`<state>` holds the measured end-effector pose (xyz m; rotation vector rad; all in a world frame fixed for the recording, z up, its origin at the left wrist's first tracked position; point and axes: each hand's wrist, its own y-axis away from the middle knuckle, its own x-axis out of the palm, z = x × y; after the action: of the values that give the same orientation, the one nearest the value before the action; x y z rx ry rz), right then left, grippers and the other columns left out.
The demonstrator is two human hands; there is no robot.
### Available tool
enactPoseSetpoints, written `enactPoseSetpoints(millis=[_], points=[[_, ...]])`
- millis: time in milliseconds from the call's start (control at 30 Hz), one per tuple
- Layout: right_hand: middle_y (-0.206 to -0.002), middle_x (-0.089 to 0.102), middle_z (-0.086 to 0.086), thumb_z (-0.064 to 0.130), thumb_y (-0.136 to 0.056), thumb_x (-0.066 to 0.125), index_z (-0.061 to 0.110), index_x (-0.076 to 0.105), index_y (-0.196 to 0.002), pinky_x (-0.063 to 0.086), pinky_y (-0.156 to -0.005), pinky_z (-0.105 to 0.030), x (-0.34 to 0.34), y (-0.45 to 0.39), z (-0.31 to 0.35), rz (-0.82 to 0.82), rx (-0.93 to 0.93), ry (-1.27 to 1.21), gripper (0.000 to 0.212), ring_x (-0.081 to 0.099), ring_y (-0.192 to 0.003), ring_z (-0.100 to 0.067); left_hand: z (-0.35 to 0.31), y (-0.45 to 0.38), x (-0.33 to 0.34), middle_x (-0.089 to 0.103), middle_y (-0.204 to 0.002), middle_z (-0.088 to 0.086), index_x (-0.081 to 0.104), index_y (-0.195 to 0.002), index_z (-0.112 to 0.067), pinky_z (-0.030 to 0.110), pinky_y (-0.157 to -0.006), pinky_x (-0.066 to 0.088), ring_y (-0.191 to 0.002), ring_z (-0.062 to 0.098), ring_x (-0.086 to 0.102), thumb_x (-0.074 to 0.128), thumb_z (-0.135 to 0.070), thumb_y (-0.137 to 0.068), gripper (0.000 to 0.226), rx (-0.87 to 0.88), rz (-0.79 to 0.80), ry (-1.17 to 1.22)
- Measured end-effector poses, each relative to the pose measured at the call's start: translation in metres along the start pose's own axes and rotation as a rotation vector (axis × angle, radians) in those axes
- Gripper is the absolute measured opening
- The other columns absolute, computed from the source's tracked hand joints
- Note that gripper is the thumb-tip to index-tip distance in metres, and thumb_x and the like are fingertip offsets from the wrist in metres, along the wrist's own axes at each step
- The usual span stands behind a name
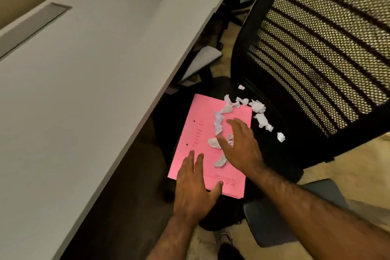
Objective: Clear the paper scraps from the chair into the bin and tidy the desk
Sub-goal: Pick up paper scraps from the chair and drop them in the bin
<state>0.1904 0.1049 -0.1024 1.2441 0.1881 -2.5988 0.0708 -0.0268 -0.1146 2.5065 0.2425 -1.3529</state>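
A pink folder [196, 139] lies flat on the black seat of an office chair [272, 145]. Several white crumpled paper scraps [258, 106] are scattered over the folder's far half and the seat beside it. My left hand [195, 188] rests open on the folder's near edge, fingers spread, thumb on the pink sheet. My right hand [240, 145] hovers open over the scraps in the folder's middle, fingers curved downward, touching or just above a scrap [213, 142]. Neither hand holds anything.
A white desk [84, 91] runs along the left, its edge overhanging the chair's seat. The chair's mesh backrest [320, 44] rises at the right. A grey armrest [274, 215] juts out at the lower right. No bin is in view.
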Motion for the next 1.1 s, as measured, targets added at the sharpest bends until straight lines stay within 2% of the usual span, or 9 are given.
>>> enactPoseSetpoints(millis=[133, 267, 367, 533, 667, 733, 833, 1000, 1100], points=[[-0.152, 0.033, -0.007, 0.056, -0.088, 0.049, 0.022, 0.037, -0.141, 0.033, -0.106, -0.049, -0.017, -0.045, -0.052, -0.001, 0.059, 0.165, 0.064, 0.029, -0.138, -0.027, -0.014, -0.048, 0.028, -0.012, -0.161, -0.004, -0.010, -0.147, -0.036, 0.039, -0.115, -0.005, -0.148, 0.023, -0.006, 0.047, -0.080, -0.070, 0.105, 0.064, 0.060, -0.090], [-0.149, 0.036, -0.005, 0.058, -0.086, 0.050, 0.025, 0.037, -0.141, 0.036, -0.101, -0.050, -0.020, -0.085, -0.091, 0.012, 0.048, 0.254, 0.065, 0.034, -0.133, -0.030, -0.018, -0.090, 0.056, -0.017, -0.160, 0.004, -0.009, -0.150, -0.032, 0.052, -0.119, 0.004, -0.148, 0.030, -0.008, 0.039, -0.086, -0.065, 0.111, 0.120, 0.126, -0.194], [-0.155, 0.025, -0.006, 0.064, -0.086, 0.046, 0.028, 0.026, -0.146, 0.033, -0.104, -0.054, -0.013, -0.113, -0.112, 0.105, 0.055, 0.329, 0.073, 0.025, -0.140, -0.029, -0.015, -0.117, 0.073, -0.020, -0.160, 0.007, -0.011, -0.150, -0.030, 0.056, -0.118, 0.006, -0.147, 0.033, -0.011, 0.038, -0.089, -0.062, 0.117, 0.164, 0.166, -0.269], [-0.160, 0.014, -0.002, 0.060, -0.092, 0.033, 0.031, 0.014, -0.149, 0.035, -0.104, -0.057, 0.003, -0.147, -0.137, 0.212, 0.034, 0.456, 0.067, 0.014, -0.145, -0.025, -0.012, -0.153, 0.093, -0.013, -0.161, 0.008, 0.000, -0.151, -0.027, 0.058, -0.115, 0.008, -0.147, 0.036, -0.004, 0.041, -0.091, -0.057, 0.120, 0.246, 0.136, -0.312], [-0.160, 0.009, 0.001, 0.056, -0.095, 0.025, 0.032, 0.008, -0.149, 0.037, -0.101, -0.061, 0.017, -0.166, -0.149, 0.245, 0.143, 0.478, 0.061, 0.013, -0.145, -0.023, -0.016, -0.178, 0.104, -0.004, -0.162, 0.011, 0.014, -0.150, -0.025, 0.062, -0.114, 0.013, -0.147, 0.037, -0.001, 0.045, -0.085, -0.060, 0.112, 0.324, 0.107, -0.299], [-0.159, 0.014, -0.003, 0.054, -0.096, 0.024, 0.030, 0.012, -0.149, 0.038, -0.098, -0.061, 0.024, -0.169, -0.151, 0.237, 0.169, 0.502, 0.060, 0.017, -0.143, -0.025, -0.016, -0.188, 0.107, 0.000, -0.161, 0.014, 0.020, -0.148, -0.024, 0.063, -0.114, 0.015, -0.147, 0.037, -0.001, 0.047, -0.082, -0.063, 0.107, 0.338, 0.095, -0.286], [-0.150, 0.031, -0.010, 0.048, -0.097, 0.029, 0.022, 0.028, -0.144, 0.045, -0.090, -0.057, 0.029, -0.165, -0.152, 0.174, 0.213, 0.552, 0.054, 0.032, -0.134, -0.028, -0.016, -0.202, 0.107, 0.003, -0.161, 0.013, 0.025, -0.147, -0.025, 0.062, -0.113, 0.016, -0.147, 0.036, 0.001, 0.049, -0.078, -0.063, 0.102, 0.333, 0.065, -0.264], [-0.118, 0.055, -0.012, 0.027, -0.091, 0.048, 0.013, 0.051, -0.117, 0.053, -0.067, -0.045, 0.030, -0.138, -0.160, 0.039, 0.209, 0.678, 0.029, 0.053, -0.103, -0.029, -0.017, -0.228, 0.102, -0.002, -0.162, 0.009, 0.018, -0.149, -0.031, 0.060, -0.115, 0.007, -0.147, 0.035, -0.002, 0.050, -0.079, -0.063, 0.104, 0.364, 0.020, -0.262], [-0.114, 0.058, -0.009, 0.031, -0.093, 0.043, 0.015, 0.053, -0.111, 0.051, -0.069, -0.043, 0.029, -0.124, -0.164, -0.026, 0.208, 0.623, 0.025, 0.055, -0.099, -0.027, -0.023, -0.248, 0.098, -0.001, -0.162, 0.011, 0.018, -0.149, -0.033, 0.061, -0.113, 0.008, -0.147, 0.038, 0.001, 0.052, -0.078, -0.061, 0.105, 0.406, 0.015, -0.272]])
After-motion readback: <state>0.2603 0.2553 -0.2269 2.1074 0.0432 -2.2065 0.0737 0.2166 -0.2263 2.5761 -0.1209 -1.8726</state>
